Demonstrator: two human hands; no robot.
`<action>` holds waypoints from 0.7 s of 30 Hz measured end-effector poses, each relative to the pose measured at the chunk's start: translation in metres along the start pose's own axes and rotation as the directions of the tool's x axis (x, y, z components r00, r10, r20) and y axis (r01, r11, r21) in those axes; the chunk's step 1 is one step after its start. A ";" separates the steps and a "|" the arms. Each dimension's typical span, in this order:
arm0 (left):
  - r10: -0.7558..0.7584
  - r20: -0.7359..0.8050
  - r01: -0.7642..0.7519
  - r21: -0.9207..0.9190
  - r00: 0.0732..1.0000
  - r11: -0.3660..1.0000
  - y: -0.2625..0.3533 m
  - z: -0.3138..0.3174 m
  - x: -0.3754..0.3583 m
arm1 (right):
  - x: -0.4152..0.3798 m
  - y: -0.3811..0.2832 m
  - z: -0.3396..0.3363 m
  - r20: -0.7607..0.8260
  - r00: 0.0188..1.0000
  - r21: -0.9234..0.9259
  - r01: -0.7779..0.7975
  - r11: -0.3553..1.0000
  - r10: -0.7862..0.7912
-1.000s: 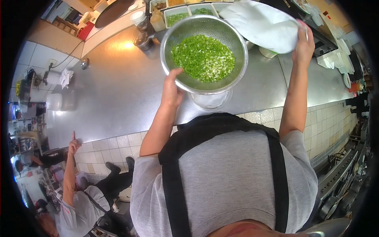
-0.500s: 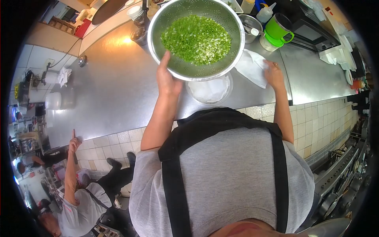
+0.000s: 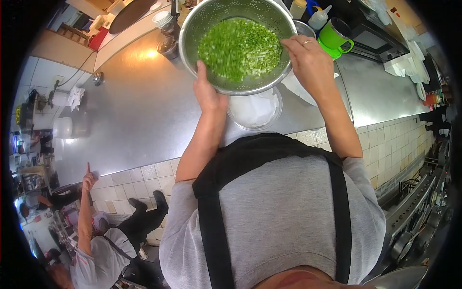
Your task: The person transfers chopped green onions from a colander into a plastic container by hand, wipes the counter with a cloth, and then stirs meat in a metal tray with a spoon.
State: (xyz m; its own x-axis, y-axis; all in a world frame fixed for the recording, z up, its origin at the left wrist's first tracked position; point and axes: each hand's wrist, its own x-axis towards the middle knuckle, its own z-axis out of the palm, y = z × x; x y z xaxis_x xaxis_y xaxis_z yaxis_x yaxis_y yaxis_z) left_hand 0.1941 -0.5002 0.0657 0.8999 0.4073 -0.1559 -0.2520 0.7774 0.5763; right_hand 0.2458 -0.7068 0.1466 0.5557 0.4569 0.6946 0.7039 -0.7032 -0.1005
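A metal colander (image 3: 191,36) is tilted toward me above the counter, with finely chopped green onions (image 3: 240,50) inside; their left part is smeared by motion. My left hand (image 3: 210,94) grips the colander at its lower left, thumb over the rim and the other fingers hidden underneath. At the right rim, my right hand (image 3: 310,60) is closed on the edge. Below the colander stands a round clear container (image 3: 255,126) lined with white paper (image 3: 254,109). A white sheet (image 3: 299,88) lies beside it, partly covered by my right forearm.
A green mug (image 3: 334,36), a squeeze bottle (image 3: 318,18) and a microwave (image 3: 375,41) stand at the back right. Dark-filled cups (image 3: 168,47) are left of the colander. Another person's hand (image 3: 88,181) points over the steel counter's (image 3: 125,115) left front edge.
My right hand has left the white sheet and moved up and left onto the colander's right rim. The green onions have shifted and blurred. My left hand keeps its hold.
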 end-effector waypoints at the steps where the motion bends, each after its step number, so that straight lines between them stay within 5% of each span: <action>1: 0.011 -0.007 -0.011 -0.002 1.000 1.000 0.007 -0.001 0.005 | 0.010 -0.005 0.005 0.033 0.998 -0.089 0.053 0.995 -0.050; 11: 0.049 0.052 -0.047 -0.047 0.997 0.998 -0.004 -0.008 0.018 | 0.031 -0.019 0.048 0.285 0.935 -0.364 0.310 0.878 -0.211; 15: 0.048 0.058 -0.043 -0.087 0.997 0.995 -0.004 -0.009 0.025 | 0.033 -0.023 0.052 0.313 0.924 -0.305 0.319 0.898 -0.222; 17: 0.045 0.053 -0.039 -0.106 0.998 0.994 -0.005 -0.008 0.023 | 0.028 -0.032 0.044 0.494 0.866 -0.222 0.206 0.953 -0.072; 21: 0.025 0.033 -0.021 -0.128 0.999 0.992 -0.007 -0.004 0.019 | 0.015 -0.036 0.047 0.498 0.865 -0.158 0.152 0.976 -0.054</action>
State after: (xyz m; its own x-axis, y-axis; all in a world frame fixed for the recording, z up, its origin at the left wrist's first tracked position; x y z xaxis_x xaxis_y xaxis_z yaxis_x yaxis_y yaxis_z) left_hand 0.2115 -0.4954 0.0555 0.9045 0.4107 -0.1153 -0.3138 0.8237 0.4722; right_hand 0.2498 -0.6487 0.1271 0.6632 0.7050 0.2515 0.7012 -0.7027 0.1207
